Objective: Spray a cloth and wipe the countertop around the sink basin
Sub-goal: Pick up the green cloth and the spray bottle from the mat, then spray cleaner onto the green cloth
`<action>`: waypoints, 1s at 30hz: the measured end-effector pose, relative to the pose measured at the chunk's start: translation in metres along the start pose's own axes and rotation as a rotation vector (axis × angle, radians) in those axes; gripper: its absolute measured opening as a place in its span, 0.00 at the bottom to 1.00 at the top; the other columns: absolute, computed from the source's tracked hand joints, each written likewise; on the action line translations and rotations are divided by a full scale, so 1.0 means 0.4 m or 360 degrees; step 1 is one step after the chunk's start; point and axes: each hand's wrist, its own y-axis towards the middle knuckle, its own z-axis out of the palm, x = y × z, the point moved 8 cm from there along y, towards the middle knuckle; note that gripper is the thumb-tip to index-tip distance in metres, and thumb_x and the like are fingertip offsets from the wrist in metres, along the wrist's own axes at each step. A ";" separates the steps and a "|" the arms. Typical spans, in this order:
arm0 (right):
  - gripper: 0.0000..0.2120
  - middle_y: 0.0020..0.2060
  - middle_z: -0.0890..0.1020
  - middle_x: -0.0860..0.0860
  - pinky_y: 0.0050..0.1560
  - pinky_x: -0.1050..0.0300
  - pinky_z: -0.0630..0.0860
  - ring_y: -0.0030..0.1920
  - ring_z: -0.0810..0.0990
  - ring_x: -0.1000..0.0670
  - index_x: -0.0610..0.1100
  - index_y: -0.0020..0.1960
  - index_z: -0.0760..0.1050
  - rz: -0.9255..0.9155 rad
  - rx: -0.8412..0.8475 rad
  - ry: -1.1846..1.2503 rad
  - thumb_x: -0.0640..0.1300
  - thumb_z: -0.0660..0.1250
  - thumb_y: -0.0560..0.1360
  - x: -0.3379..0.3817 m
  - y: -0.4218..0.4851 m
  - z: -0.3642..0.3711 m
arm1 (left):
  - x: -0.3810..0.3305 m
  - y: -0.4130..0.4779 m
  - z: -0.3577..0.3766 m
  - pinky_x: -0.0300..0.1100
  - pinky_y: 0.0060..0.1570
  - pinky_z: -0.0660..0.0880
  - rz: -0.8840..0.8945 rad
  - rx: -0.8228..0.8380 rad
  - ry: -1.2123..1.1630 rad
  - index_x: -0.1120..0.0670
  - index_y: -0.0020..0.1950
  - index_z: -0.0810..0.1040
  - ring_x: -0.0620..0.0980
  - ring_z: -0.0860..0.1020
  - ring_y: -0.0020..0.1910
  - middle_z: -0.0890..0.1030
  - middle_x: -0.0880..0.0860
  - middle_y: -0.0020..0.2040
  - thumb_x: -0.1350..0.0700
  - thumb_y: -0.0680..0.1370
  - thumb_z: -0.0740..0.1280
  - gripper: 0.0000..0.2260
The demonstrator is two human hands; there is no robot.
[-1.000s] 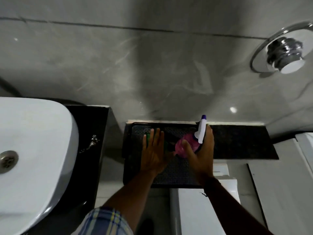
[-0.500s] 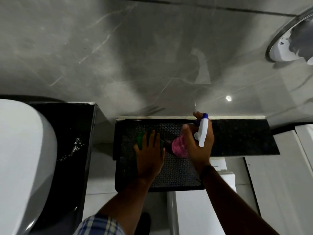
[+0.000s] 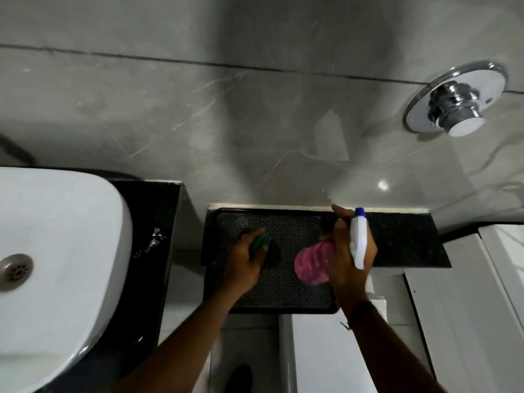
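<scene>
Since half a second ago our left hand (image 3: 245, 260) has gone from lying flat over the green cloth (image 3: 261, 241) to curling its fingers around it, and the cloth now bunches up in that grip above the black tray (image 3: 283, 290). Our right hand (image 3: 347, 259) has kept the spray bottle (image 3: 313, 263), though the bottle now lies more on its side, with the white spray head (image 3: 357, 242) pointing away from us toward the wall.

We have only the head view. Both hands are closed: the left around the cloth, the right around the neck of the pink bottle, index finger stretched past the trigger area. We judge the step in hand to be wetting the cloth. To do it well we should turn the nozzle toward the cloth, hold the two close together over the tray, and give short squeezes so the mist lands on fabric and not on the wall.

On the surface and the room: the tray sits on a dark speckled ledge (image 3: 402, 239) against grey marbled wall tiles (image 3: 198, 109). A chrome wall fitting (image 3: 453, 103) is up on the right. The white sink basin (image 3: 56, 251) sits on the black table (image 3: 158, 222) to the left, well apart from the cloth; some wet glints show on that surface.
</scene>
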 end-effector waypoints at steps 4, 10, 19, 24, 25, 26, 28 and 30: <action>0.16 0.45 0.87 0.46 0.43 0.48 0.85 0.35 0.84 0.48 0.47 0.64 0.82 -0.0044 0.0091 -0.0076 0.55 0.68 0.81 0.228 -0.145 -0.098 | -0.129 -0.236 -0.026 0.56 0.60 0.80 -0.0661 0.0335 -0.1982 0.49 0.78 0.74 0.60 0.80 0.67 0.80 0.57 0.71 0.45 0.81 0.68 0.25; 0.05 0.52 0.88 0.53 0.39 0.59 0.83 0.33 0.86 0.49 0.57 0.55 0.83 -0.0090 0.0445 -0.0155 0.51 0.68 0.84 0.579 -0.413 -0.184 | -0.360 -0.555 -0.089 0.78 0.76 0.50 -0.0193 0.0686 -0.2598 0.50 0.84 0.60 0.63 0.55 0.84 0.61 0.55 0.85 0.23 0.77 0.57 0.44; 0.27 0.33 0.85 0.50 0.39 0.44 0.83 0.32 0.85 0.50 0.61 0.50 0.83 0.0205 0.0871 -0.0441 0.80 0.60 0.70 0.664 -0.793 -0.211 | -0.488 -0.818 -0.102 0.76 0.78 0.48 0.0102 0.0748 -0.2601 0.51 0.85 0.60 0.66 0.56 0.83 0.61 0.58 0.85 0.19 0.73 0.57 0.50; 0.29 0.32 0.81 0.66 0.32 0.55 0.75 0.27 0.77 0.57 0.71 0.38 0.75 0.0003 0.0890 -0.0765 0.88 0.44 0.66 0.699 -0.866 -0.237 | -0.528 -0.911 -0.102 0.75 0.78 0.43 0.0216 0.0881 -0.2446 0.50 0.86 0.56 0.64 0.53 0.84 0.57 0.56 0.86 0.18 0.73 0.56 0.51; 0.30 0.31 0.81 0.65 0.32 0.56 0.74 0.27 0.77 0.57 0.71 0.37 0.75 0.0012 0.0894 -0.0785 0.88 0.43 0.65 0.704 -0.878 -0.247 | -0.532 -0.929 -0.101 0.75 0.78 0.42 0.0235 0.0888 -0.2406 0.50 0.86 0.55 0.64 0.52 0.85 0.56 0.56 0.86 0.18 0.73 0.56 0.51; 0.32 0.30 0.82 0.63 0.33 0.56 0.76 0.27 0.79 0.57 0.69 0.36 0.76 0.0065 0.0915 -0.0776 0.89 0.43 0.64 0.704 -0.889 -0.255 | -0.537 -0.943 -0.099 0.75 0.78 0.42 0.0257 0.0897 -0.2375 0.50 0.86 0.55 0.64 0.51 0.85 0.55 0.55 0.86 0.18 0.73 0.55 0.51; 0.32 0.29 0.84 0.56 0.39 0.53 0.81 0.30 0.83 0.56 0.65 0.35 0.78 0.0160 0.0955 -0.0721 0.88 0.50 0.63 0.704 -0.909 -0.273 | -0.548 -0.963 -0.091 0.75 0.79 0.42 0.0289 0.0920 -0.2344 0.49 0.86 0.54 0.64 0.51 0.85 0.55 0.56 0.86 0.17 0.72 0.54 0.51; 0.25 0.30 0.85 0.52 0.44 0.49 0.82 0.34 0.85 0.54 0.64 0.39 0.79 0.0174 0.0989 -0.0709 0.83 0.57 0.68 0.711 -0.928 -0.286 | -0.557 -0.981 -0.085 0.75 0.79 0.42 0.0318 0.0944 -0.2333 0.47 0.86 0.53 0.65 0.51 0.85 0.55 0.57 0.86 0.17 0.72 0.54 0.52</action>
